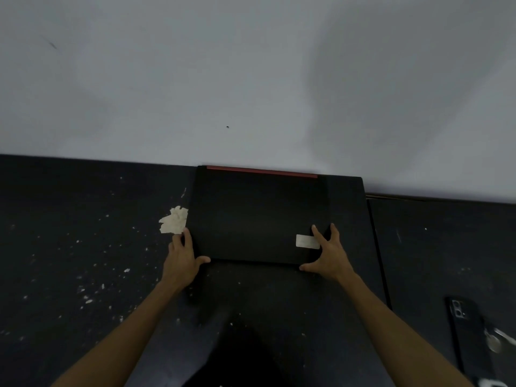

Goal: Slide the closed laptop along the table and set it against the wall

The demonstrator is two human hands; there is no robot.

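Both hands are clamped on the near corners of the closed laptop [259,216], one per side. Left hand [183,261] has its fingers running up along the left edge and the thumb hooked across the front edge, so that grip is wrapped right around the corner. Right hand [329,254] does the mirror version: a couple of fingers spread on the lid and over the right edge, thumb pressed against the front edge near the corner. One of those fingers sits partly over a pale rectangular sticker [305,241] on the lid. Laptop is black, lying flat on the dark tabletop [83,233], and its far edge with the red strip [261,171] looks to be right up at the wall [195,79], though I can't really tell if it's actually touching or just a hair off. It sits a bit skewed, following the line where tabletop meets wall. Just left of it, near the left fingertips, there's a crumpled scrap of whitish paper [174,220], and the tabletop around there is covered in little white flecks. Off to the right, well apart from the laptop, a dark phone [466,333] lies camera side up near the frame edge, with some silvery bit [495,340] beside it that's too blurry to make out.
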